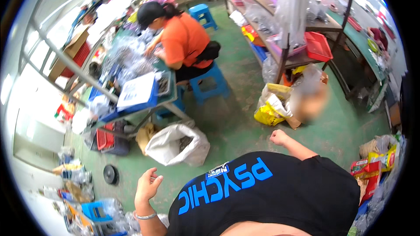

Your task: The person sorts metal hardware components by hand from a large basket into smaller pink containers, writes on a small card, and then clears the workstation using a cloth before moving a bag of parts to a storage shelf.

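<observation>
My left hand (149, 184) hangs over the floor at the lower left, a bangle (145, 215) on its wrist. Its fingers are apart and slightly bent, with nothing between them. Ahead of it stands a white woven sack (197, 145), its mouth open on small dark pieces. My right hand (278, 137) is out in front of my body with its fingers curled in, and no object shows in it. Nearest to that hand are a yellow and white bag (272, 110) and a brown bundle, partly blurred, on the floor. Neither hand touches anything.
A person in an orange top (186, 39) sits on a blue stool (209, 83) at a cluttered worktable. A blue tray (131, 108) with papers lies at its near corner. Shelves with a red bin (318, 47) stand right. A black round disc (110, 174) lies left on green floor.
</observation>
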